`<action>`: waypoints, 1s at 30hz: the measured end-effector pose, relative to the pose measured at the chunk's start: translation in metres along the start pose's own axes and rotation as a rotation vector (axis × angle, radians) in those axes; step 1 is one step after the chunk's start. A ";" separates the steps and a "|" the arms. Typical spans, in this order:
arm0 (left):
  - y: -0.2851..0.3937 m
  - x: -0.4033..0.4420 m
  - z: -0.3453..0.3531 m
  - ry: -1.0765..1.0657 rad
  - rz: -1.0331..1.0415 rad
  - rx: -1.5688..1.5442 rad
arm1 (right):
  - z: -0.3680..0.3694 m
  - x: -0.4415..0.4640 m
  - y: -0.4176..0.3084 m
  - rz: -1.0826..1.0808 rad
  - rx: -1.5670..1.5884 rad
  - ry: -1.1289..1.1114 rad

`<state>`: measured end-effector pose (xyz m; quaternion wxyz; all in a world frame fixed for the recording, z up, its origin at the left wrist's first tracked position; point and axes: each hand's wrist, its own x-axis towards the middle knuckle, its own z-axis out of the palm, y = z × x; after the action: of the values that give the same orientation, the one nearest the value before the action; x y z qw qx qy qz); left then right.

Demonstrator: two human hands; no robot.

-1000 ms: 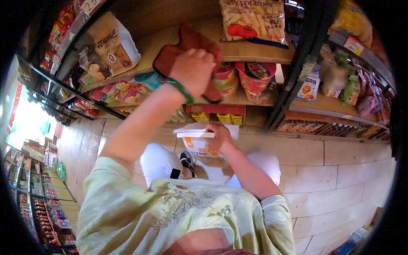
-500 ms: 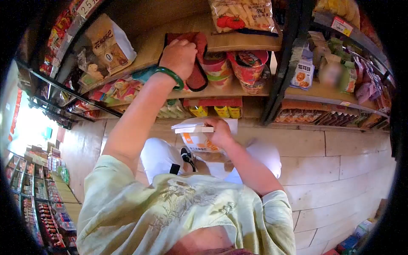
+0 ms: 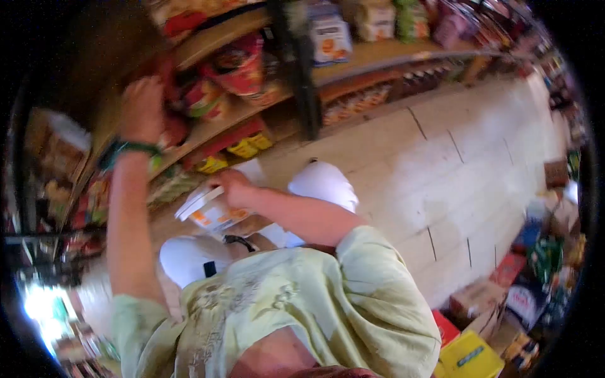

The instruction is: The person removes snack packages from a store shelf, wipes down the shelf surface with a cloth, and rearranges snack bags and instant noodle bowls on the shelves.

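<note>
My left hand (image 3: 144, 107), with a dark green bangle (image 3: 132, 150) on its wrist, reaches onto a wooden shelf. Its fingers are bent over a red cloth (image 3: 175, 129) with a dark edge; motion blur softens both. Right beside the cloth stand instant noodle cups (image 3: 238, 66). Lower down, in front of my knees, my right hand (image 3: 233, 188) grips a white tub (image 3: 217, 211) with orange print by its rim. The tub is tilted, and a pale flat sheet shows behind the hand.
Yellow packs (image 3: 249, 146) sit on the shelf below. A black post (image 3: 299, 75) divides this shelf from one with snack bags (image 3: 329, 39). Cardboard boxes (image 3: 476, 299) and a yellow box (image 3: 469, 356) lie on the floor at right.
The whole view has swung toward the right, bringing floor boxes into sight and shifting shelf and hands leftward. Both hands keep their holds.
</note>
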<state>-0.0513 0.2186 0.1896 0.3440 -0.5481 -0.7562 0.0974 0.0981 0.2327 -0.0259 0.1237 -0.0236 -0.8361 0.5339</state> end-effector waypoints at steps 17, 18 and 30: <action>-0.109 -0.163 0.020 -0.290 -0.638 -0.330 | -0.045 -0.034 0.001 -0.155 -0.051 0.262; -0.106 -0.172 0.015 -0.224 -0.738 -0.590 | -0.051 -0.038 -0.008 -0.040 -0.051 0.240; -0.139 -0.341 0.070 0.525 -0.937 -2.495 | -0.076 -0.054 -0.125 -0.067 0.056 0.407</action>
<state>-0.1456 -0.1236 0.0693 -0.2439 -0.1880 -0.3669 -0.8778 0.1795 0.2371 0.1068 0.3084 -0.1000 -0.7790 0.5367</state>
